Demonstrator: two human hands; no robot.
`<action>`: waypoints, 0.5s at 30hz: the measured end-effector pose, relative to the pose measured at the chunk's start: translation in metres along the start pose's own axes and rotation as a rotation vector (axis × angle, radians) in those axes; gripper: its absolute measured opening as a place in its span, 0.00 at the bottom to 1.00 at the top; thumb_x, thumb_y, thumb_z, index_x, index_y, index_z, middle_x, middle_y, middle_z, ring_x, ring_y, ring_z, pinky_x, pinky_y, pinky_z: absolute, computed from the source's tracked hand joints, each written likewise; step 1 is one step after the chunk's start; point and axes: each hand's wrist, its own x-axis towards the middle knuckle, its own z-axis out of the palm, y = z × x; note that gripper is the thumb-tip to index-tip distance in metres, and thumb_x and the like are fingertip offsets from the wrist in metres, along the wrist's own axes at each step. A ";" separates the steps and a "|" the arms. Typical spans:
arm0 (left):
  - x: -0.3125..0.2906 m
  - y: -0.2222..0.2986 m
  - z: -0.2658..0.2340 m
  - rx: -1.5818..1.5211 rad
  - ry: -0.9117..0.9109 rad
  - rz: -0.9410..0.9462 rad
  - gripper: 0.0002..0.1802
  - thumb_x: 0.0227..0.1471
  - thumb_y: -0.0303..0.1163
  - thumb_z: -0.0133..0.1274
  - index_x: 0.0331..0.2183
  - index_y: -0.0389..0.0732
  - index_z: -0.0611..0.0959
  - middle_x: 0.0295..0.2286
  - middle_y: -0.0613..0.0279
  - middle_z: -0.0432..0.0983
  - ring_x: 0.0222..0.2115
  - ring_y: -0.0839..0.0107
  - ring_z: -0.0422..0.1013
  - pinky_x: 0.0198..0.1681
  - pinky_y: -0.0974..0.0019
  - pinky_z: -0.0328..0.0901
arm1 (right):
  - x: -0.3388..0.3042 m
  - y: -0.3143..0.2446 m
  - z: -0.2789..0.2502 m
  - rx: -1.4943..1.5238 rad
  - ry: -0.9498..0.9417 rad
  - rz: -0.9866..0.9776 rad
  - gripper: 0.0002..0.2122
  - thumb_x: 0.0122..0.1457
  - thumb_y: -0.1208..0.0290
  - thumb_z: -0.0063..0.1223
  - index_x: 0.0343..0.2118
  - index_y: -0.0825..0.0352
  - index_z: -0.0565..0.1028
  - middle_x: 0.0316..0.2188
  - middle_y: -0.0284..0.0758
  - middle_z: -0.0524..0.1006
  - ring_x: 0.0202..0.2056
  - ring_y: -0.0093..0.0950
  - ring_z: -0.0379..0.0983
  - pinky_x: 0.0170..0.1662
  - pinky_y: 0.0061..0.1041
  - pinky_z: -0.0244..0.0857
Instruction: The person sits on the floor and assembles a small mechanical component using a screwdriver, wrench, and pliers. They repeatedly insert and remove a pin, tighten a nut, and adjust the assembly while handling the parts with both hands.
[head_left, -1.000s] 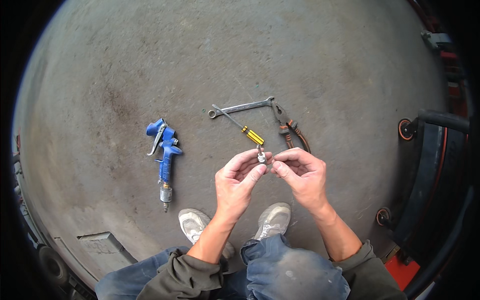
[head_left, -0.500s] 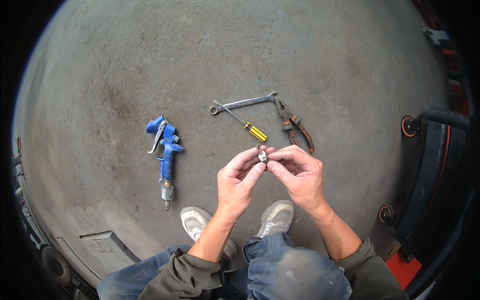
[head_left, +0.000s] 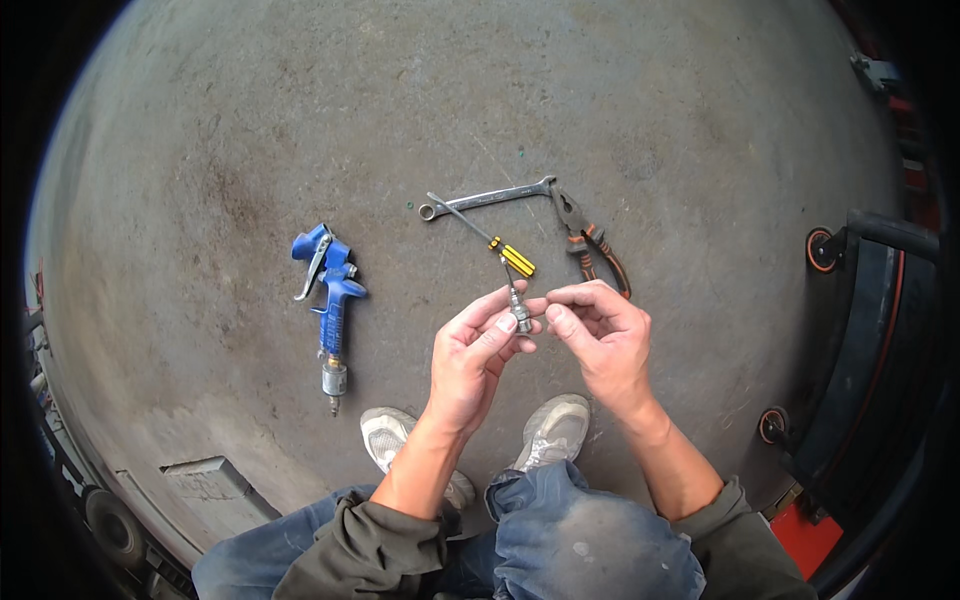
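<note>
Between the thumb and fingers of my left hand (head_left: 468, 350) is a small silver metal fitting (head_left: 521, 314), tilted, with a narrow stem rising from its top. My right hand (head_left: 612, 350) is just to the right of the fitting, its thumb and forefinger pinched together and close to my left fingertips. Whether anything small sits in that pinch is hidden. Just beyond the fitting, a screwdriver (head_left: 514, 259) with a yellow and black handle lies on the floor, its shaft tip by the ring end of a combination wrench (head_left: 490, 199). Pliers (head_left: 570, 215) with black and orange grips lie beyond my right hand.
A blue spray gun (head_left: 333, 300) lies on the concrete floor (head_left: 330, 120) to the left. Along the right stands a dark frame with castor wheels (head_left: 824, 250). My shoes (head_left: 556, 428) are below my hands. A recessed slab (head_left: 208, 480) sits at lower left.
My right fingers have come off the fitting and shifted slightly right. The fitting now stays in my left hand, with more of its body and stem showing.
</note>
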 end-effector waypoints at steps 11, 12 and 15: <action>-0.001 -0.001 -0.009 -0.164 -0.113 -0.136 0.24 0.63 0.28 0.49 0.57 0.26 0.72 0.40 0.52 0.80 0.37 0.70 0.76 0.40 0.70 0.72 | 0.022 0.004 -0.008 0.031 -0.086 0.136 0.11 0.63 0.69 0.60 0.42 0.70 0.82 0.30 0.31 0.81 0.28 0.18 0.75 0.33 0.18 0.70; -0.001 -0.001 -0.010 -0.142 -0.104 -0.130 0.24 0.63 0.28 0.50 0.57 0.26 0.72 0.40 0.52 0.80 0.36 0.71 0.76 0.40 0.70 0.72 | 0.024 0.006 -0.010 0.053 -0.109 0.170 0.10 0.63 0.69 0.60 0.42 0.70 0.82 0.28 0.31 0.81 0.27 0.17 0.75 0.33 0.18 0.70; -0.002 0.002 -0.007 -0.065 -0.077 -0.113 0.23 0.61 0.28 0.52 0.56 0.26 0.74 0.40 0.53 0.80 0.36 0.71 0.76 0.39 0.71 0.71 | 0.025 0.005 -0.016 0.123 -0.170 0.229 0.10 0.63 0.70 0.61 0.42 0.70 0.82 0.27 0.31 0.82 0.28 0.18 0.76 0.33 0.18 0.71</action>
